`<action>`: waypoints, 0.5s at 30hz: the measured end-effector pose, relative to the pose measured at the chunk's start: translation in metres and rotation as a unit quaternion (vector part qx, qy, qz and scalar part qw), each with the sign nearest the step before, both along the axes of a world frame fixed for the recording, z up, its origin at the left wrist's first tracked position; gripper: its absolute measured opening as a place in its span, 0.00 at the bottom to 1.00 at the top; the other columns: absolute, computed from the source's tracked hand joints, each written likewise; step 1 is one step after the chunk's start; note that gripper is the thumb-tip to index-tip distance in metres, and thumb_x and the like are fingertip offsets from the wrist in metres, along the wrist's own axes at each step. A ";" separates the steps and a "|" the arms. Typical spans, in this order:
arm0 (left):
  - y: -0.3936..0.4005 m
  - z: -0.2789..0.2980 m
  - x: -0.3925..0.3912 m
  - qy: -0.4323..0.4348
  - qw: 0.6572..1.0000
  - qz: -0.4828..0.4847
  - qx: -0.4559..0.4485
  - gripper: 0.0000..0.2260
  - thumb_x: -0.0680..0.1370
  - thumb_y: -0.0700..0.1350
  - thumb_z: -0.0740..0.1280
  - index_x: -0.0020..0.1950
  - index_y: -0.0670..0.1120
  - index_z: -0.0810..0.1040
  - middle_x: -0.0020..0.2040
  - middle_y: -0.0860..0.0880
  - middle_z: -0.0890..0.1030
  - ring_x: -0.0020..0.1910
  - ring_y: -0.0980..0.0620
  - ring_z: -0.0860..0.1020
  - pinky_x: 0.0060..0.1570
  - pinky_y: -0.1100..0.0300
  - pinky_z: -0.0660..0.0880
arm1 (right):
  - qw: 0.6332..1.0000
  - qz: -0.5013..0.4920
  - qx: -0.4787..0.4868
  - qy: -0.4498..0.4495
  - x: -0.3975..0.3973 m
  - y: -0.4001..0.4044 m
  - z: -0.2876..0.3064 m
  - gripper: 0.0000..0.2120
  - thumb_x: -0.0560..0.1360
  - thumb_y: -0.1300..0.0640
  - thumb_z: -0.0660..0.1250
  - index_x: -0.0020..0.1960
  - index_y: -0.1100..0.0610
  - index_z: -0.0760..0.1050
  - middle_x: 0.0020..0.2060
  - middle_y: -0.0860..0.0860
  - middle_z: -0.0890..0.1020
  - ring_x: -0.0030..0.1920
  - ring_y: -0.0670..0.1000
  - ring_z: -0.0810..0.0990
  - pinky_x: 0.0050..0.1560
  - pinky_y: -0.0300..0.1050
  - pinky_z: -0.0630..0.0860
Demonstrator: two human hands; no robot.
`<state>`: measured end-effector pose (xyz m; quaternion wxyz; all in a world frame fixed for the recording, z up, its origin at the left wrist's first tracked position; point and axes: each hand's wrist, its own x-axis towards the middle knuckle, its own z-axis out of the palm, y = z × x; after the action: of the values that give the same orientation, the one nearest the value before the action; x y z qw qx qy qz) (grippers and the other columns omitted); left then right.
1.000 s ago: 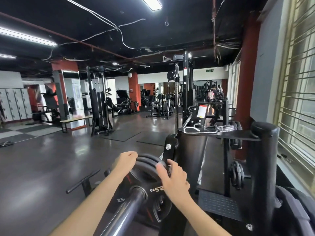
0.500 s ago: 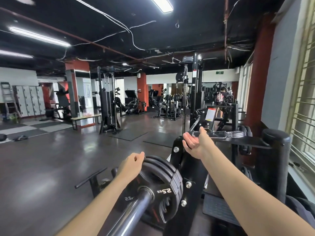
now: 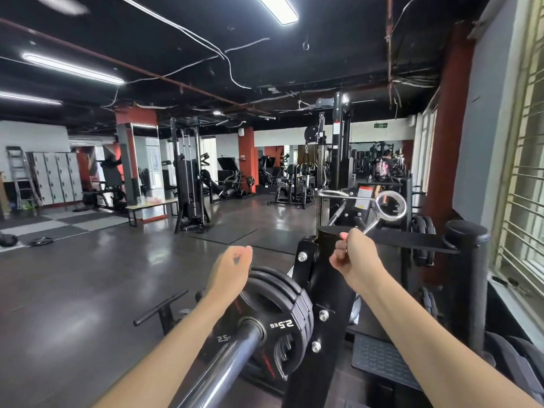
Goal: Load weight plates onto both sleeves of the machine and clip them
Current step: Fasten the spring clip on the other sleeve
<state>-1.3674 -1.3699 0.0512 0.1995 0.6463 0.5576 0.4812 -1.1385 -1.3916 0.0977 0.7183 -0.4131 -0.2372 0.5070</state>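
Several black 2.5 kg weight plates [image 3: 279,313] sit stacked on the machine's dark steel sleeve [image 3: 226,360], which points toward me at the bottom centre. My left hand [image 3: 231,272] hovers just above the top left rim of the plates, fingers loosely curled, holding nothing. My right hand [image 3: 351,254] is raised to the right of the plates, closed on one handle of a chrome spring clip [image 3: 388,206]. The clip's coil is lifted in the air above the black shelf [image 3: 412,241] of the machine.
The machine's black upright frame [image 3: 323,290] with bolts stands right behind the plates. A thick black post [image 3: 468,260] and a plate rack [image 3: 424,231] are to the right, by a barred window. A low black peg stand [image 3: 164,312] is at the left on dark floor. Other gym machines stand farther back.
My right hand left the plates, reached up to the shelf and lifted the spring clip off it. My left hand rose slightly off the plates' rim.
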 end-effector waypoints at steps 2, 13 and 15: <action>-0.009 0.019 0.002 -0.047 0.997 -0.015 0.066 0.12 0.82 0.54 0.57 0.41 0.52 0.70 0.40 0.47 0.70 0.41 0.50 0.70 0.41 0.55 0.62 | 0.992 0.001 -0.020 -0.121 -0.005 -0.018 -0.006 0.10 0.77 0.64 0.52 0.45 0.55 0.71 0.20 0.45 0.63 0.18 0.45 0.57 0.21 0.35 0.59; -0.095 0.051 -0.047 -0.228 0.928 -0.240 -0.172 0.30 0.75 0.71 0.57 0.64 0.50 0.75 0.58 0.50 0.84 0.54 0.48 0.85 0.58 0.49 0.80 | 0.702 0.086 0.016 -0.707 -0.091 -0.124 -0.030 0.13 0.79 0.58 0.55 0.47 0.51 0.79 0.39 0.49 0.80 0.43 0.54 0.77 0.44 0.46 0.70; -0.112 0.041 -0.074 -0.238 0.918 -0.222 -0.225 0.27 0.78 0.67 0.60 0.62 0.46 0.77 0.52 0.47 0.87 0.50 0.46 0.87 0.52 0.48 0.82 | 0.677 0.066 0.012 -0.733 -0.111 -0.139 -0.038 0.12 0.79 0.57 0.56 0.53 0.54 0.77 0.45 0.54 0.82 0.47 0.58 0.79 0.47 0.47 0.72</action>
<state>-1.4418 -1.4819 0.0926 0.5682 0.5579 0.4292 0.4262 -1.2494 -1.5310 0.0602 0.2839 -0.6273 -0.7202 0.0849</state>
